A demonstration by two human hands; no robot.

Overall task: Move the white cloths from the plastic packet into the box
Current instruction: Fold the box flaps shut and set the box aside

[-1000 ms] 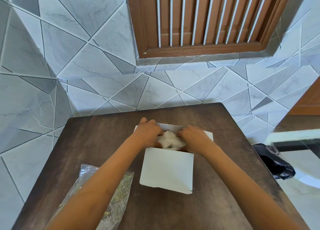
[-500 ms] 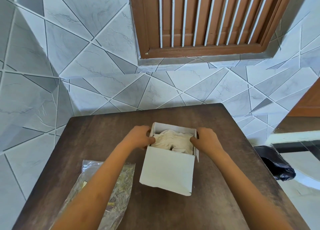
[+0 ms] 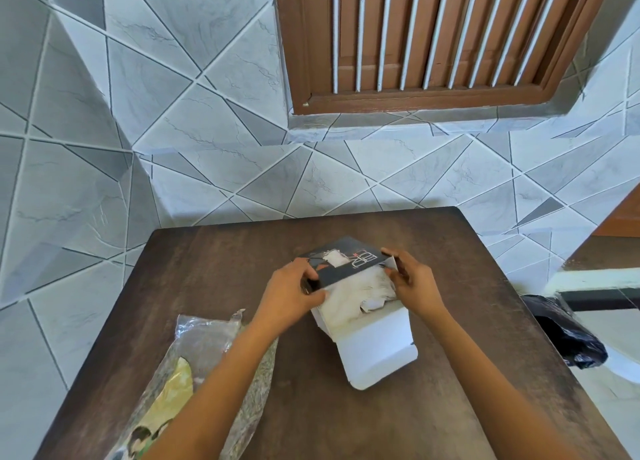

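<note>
The box (image 3: 346,269) is tipped over in the middle of the dark wooden table (image 3: 214,269), its dark printed side up and its mouth towards me. White cloths (image 3: 360,293) bulge out of that mouth. A white flap (image 3: 377,352) of the box lies flat on the table in front. My left hand (image 3: 294,295) grips the box's left side, thumb on the dark face. My right hand (image 3: 414,283) holds its right edge. The clear plastic packet (image 3: 207,348) lies crumpled at the table's near left, partly under my left forearm.
A grey tiled wall rises right behind the table, with a brown barred window (image 3: 436,36) above it. A black plastic bag (image 3: 568,338) lies on the floor off the table's right edge. The table's left edge sits close to the wall corner.
The box stood upright with the cloths showing in its open top. Both hands have tipped and turned it, so its dark printed side now faces up and the flap lies on the table.
</note>
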